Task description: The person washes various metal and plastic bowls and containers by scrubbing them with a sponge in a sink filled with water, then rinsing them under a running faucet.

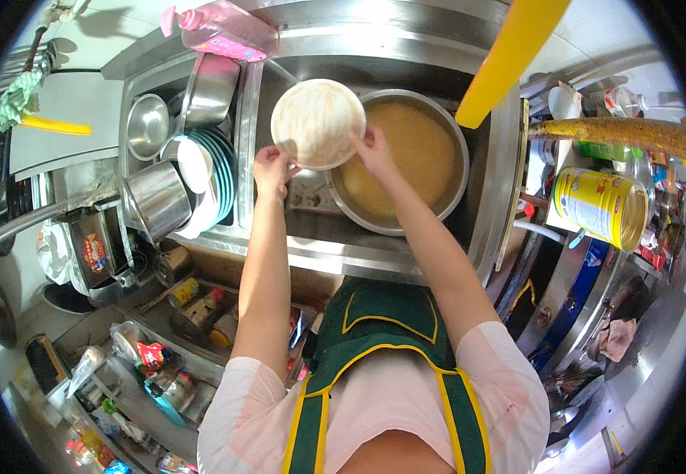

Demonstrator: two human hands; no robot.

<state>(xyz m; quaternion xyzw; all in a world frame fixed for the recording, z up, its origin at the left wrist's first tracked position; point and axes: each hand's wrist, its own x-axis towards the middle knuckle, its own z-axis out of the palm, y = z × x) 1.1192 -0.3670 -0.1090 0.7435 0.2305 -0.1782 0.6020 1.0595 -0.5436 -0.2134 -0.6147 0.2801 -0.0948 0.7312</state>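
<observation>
A round, whitish plate with brownish smears point(318, 124) is held over the right basin of a steel sink point(319, 260). My left hand point(273, 169) pinches its lower left rim, and my right hand point(373, 151) grips its lower right rim. Beside the plate and partly beneath it, a wide metal basin point(464, 178) holds cloudy tan liquid point(408, 160). Small brown bits lie on the sink floor to the left of the basin.
The left sink compartment holds steel pots point(159, 198), a metal bowl point(148, 126) and stacked teal-edged plates point(224, 172). A pink pump bottle point(230, 32) stands on the back ledge. At the upper right a yellow bar point(511, 62) crosses the view; a yellow can point(600, 204) is farther right.
</observation>
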